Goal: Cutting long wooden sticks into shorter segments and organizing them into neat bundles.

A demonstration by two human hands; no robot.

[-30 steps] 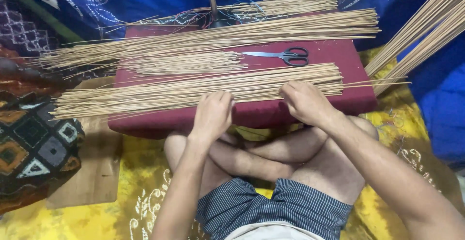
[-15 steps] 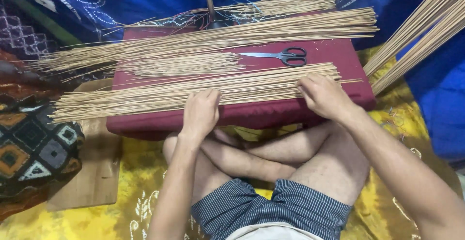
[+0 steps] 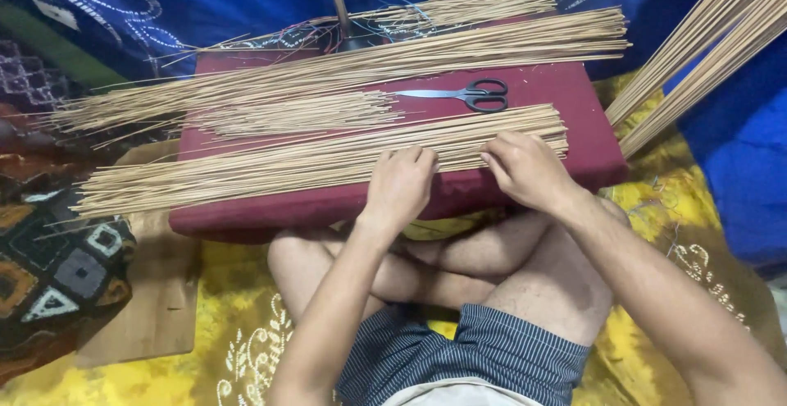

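Note:
A long row of thin tan sticks lies across the front of a dark red padded board over my crossed legs. My left hand rests palm down on the sticks near the board's front edge, fingers together. Just to its right, my right hand presses its fingers onto the same row. I cannot see a stick pinched in either hand. Farther back lie a short bundle of sticks, a longer pile and black-handled scissors.
More sticks lean in from the upper right against blue patterned cloth. A patterned cushion and a wooden board sit at left on yellow cloth. An upright thin pole stands behind the red board.
Both hands slid left along the front row of sticks. The right hand moved in from the row's right end, closer to the left hand.

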